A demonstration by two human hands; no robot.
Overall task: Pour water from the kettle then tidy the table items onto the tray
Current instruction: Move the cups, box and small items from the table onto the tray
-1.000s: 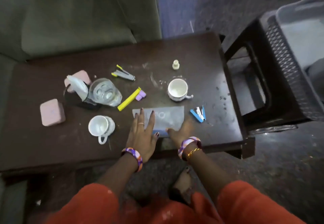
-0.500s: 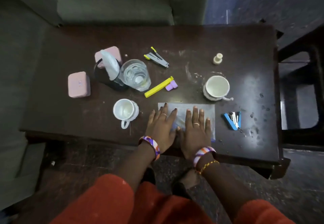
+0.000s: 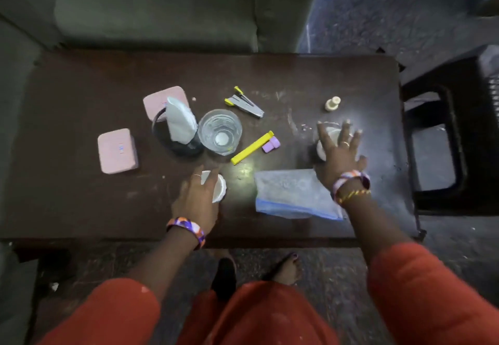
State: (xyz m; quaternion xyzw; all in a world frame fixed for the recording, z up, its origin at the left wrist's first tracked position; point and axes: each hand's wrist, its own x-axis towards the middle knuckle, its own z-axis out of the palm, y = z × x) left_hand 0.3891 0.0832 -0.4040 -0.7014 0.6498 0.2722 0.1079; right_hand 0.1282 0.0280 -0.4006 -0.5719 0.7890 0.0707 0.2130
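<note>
On the dark brown table (image 3: 81, 196) stand two white cups. My left hand (image 3: 198, 196) hovers over the left cup (image 3: 218, 188) and covers most of it. My right hand (image 3: 339, 153) is spread over the right cup (image 3: 321, 151), fingers apart. Motion blur hides whether either hand touches its cup. A clear glass vessel (image 3: 220, 131) with some water stands mid-table. A flat clear bag with a blue edge (image 3: 291, 193) lies at the front, between my hands and partly under my right wrist.
Beside the glass vessel is a black mesh holder (image 3: 162, 134) with a white packet. Two pink boxes (image 3: 117, 150) (image 3: 162, 98), a grey-yellow stapler (image 3: 244, 103), a yellow clip (image 3: 252, 151), a purple piece (image 3: 270, 144) and a cream stopper (image 3: 332, 103) lie around. A black chair (image 3: 445, 128) stands right.
Both hands have left the flat bag. The left hand moved left to the left cup, the right hand moved up and right onto the right cup. The blue stapler is now hidden.
</note>
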